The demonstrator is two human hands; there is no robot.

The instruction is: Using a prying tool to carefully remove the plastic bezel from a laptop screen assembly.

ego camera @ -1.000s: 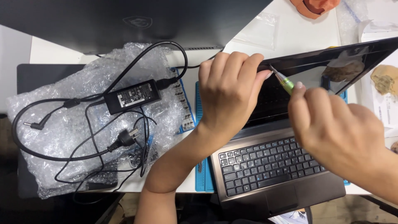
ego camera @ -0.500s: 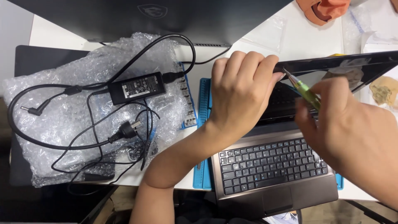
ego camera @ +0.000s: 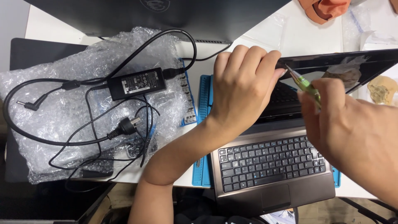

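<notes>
One white table (ego camera: 298,39) bears one brown laptop (ego camera: 269,166), one bubble-wrap sheet (ego camera: 54,112); left hand (ego camera: 244,93) grips its lid, right hand (ego camera: 352,132) pinches a green screwdriver (ego camera: 304,84).

A white table (ego camera: 304,39) carries a blue mat (ego camera: 204,103) under the laptop (ego camera: 269,166); bubble wrap (ego camera: 62,124) beside it; an orange cloth (ego camera: 323,9) at the far edge.

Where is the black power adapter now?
In the head view, the power adapter lies at the left on the bubble wrap, left of the left hand.
</notes>
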